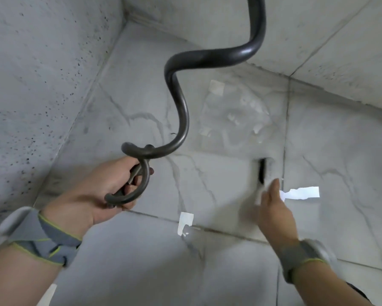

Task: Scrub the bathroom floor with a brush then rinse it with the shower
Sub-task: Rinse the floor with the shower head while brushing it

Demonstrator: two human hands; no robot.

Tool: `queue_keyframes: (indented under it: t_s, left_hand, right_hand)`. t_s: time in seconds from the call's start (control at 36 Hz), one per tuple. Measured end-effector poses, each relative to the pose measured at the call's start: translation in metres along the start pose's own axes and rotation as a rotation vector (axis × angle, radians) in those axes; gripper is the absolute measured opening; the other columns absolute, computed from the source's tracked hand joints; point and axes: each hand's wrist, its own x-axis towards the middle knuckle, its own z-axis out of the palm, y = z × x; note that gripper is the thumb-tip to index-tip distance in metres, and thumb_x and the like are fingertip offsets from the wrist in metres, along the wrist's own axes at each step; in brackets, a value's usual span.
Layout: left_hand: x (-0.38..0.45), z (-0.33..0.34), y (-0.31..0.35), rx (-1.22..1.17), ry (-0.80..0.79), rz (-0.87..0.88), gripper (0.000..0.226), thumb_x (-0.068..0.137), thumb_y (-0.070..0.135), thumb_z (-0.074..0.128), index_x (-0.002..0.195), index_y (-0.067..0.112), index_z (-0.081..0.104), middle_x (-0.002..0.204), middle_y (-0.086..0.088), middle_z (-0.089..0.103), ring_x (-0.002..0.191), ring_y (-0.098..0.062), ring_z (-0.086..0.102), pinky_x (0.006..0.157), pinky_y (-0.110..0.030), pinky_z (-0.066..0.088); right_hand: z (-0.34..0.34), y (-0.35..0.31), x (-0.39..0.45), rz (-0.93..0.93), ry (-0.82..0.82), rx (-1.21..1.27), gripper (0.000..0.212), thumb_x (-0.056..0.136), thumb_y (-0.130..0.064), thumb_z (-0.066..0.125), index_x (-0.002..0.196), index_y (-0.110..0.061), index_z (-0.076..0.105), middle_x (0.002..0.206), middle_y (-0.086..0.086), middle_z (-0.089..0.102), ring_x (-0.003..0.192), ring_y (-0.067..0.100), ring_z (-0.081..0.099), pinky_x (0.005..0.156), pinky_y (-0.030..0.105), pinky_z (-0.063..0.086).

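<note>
A dark grey shower hose (181, 111) snakes down from the top of the view and loops in my left hand (101, 191). That hand grips the hose loop and a slim metal piece at its end. My right hand (274, 208) reaches out over the floor, holding a blurred white brush (263, 173) with a dark stripe; the brush is smeared by motion. The marble-patterned floor tiles (229, 272) are wet, with a shiny puddle (236, 115) beyond the brush.
Grey walls speckled with dark spots close in at the left (31, 96) and at the upper right (318, 40), meeting in a far corner. Bright light patches lie on the floor near my right hand.
</note>
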Motion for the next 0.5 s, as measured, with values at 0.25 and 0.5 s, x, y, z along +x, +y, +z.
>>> queue_keyframes:
  t_s: [0.25,0.5]
  left_hand:
    - [0.002,0.011,0.005,-0.020,-0.017,0.005,0.032,0.099,0.050,0.056,0.112,0.021,0.048,0.064,0.003,0.041,0.041,-0.009,0.029,0.039,-0.019,0.021]
    - [0.012,-0.018,0.017,-0.068,0.069,0.024,0.042,0.098,0.055,0.051,0.107,0.015,0.058,0.054,0.006,0.040,0.028,-0.007,0.026,0.039,-0.013,0.021]
  right_hand:
    - [0.015,-0.085,-0.008,-0.057,-0.155,0.037,0.080,0.101,-0.026,0.045,0.161,-0.018,-0.008,0.122,0.023,0.065,0.104,0.042,0.063,0.085,0.040,0.045]
    - [0.074,-0.225,-0.048,-0.449,-0.505,-0.012,0.075,0.102,-0.026,0.039,0.156,-0.047,-0.008,0.116,0.014,0.066,0.093,0.033,0.063,0.074,0.039,0.042]
